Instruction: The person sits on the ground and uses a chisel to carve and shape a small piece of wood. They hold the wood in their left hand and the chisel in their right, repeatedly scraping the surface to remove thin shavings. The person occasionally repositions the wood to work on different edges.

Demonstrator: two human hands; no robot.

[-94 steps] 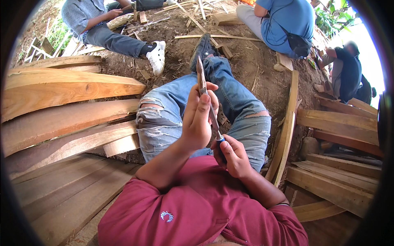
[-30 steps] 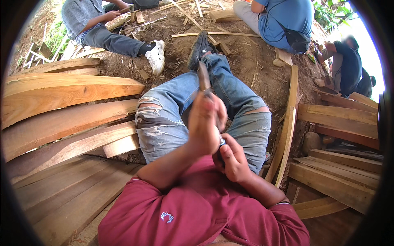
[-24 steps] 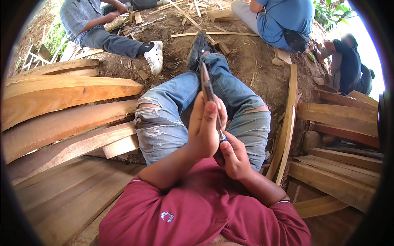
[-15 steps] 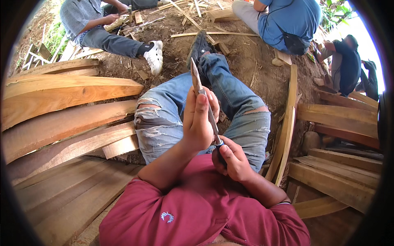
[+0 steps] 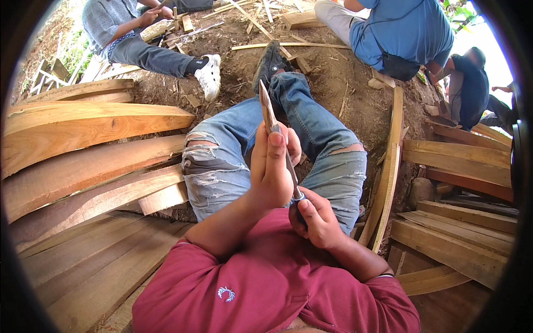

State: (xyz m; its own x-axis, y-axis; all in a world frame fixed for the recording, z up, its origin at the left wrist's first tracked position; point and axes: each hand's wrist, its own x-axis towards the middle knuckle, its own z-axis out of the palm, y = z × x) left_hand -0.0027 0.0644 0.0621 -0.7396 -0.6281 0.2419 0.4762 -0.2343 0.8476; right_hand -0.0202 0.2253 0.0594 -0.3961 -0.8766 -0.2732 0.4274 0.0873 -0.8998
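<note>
My left hand is raised in front of my lap, closed around a slim, pointed brownish piece whose tip sticks up past the fingers. Whether that piece is wood or metal I cannot tell. Lower and to the right, my right hand grips the dark handle of a narrow grey metal tool that looks like a file. Its shaft runs up from a shiny collar, past my left palm, and lies along the pointed piece near my left thumb. The left fingers hide part of where the two meet.
Curved wooden planks are stacked on my left, and more boards on my right. A long thin plank lies beside my right knee. Wood scraps litter the dirt floor. People sit ahead, one in a blue shirt.
My left hand and the pointed piece have shifted slightly right and down. My right hand stays nearly in place on the handle. The person in blue has leaned to the right.
</note>
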